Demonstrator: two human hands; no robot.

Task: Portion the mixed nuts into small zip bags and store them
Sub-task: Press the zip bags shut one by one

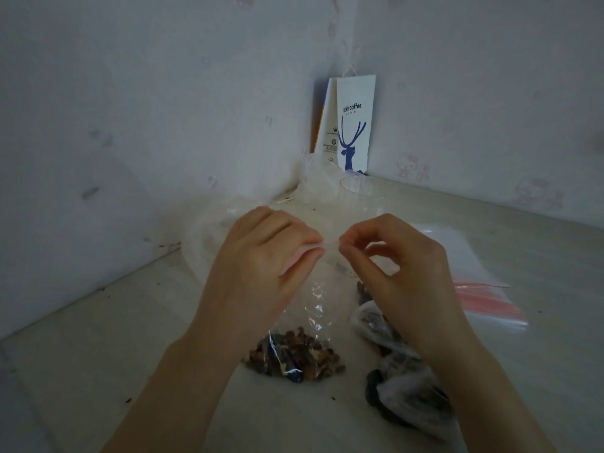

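Together, the left hand and right hand pinch the top strip of a small crinkled clear plastic zip bag; brown and dark mixed nuts lump at its bottom, below the hands. Right of it, under the right wrist, lies a rumpled nut-filled plastic bag; flat pink-edged zip bags are stacked beyond.

brown nuts, pink-striped zip bags

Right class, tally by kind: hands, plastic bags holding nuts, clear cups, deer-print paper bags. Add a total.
Hands: 2, left hand, right hand
Bags holding nuts: 2, held zip bag, crumpled bag
Clear cup: 1
Deer-print paper bag: 1
Total: 6
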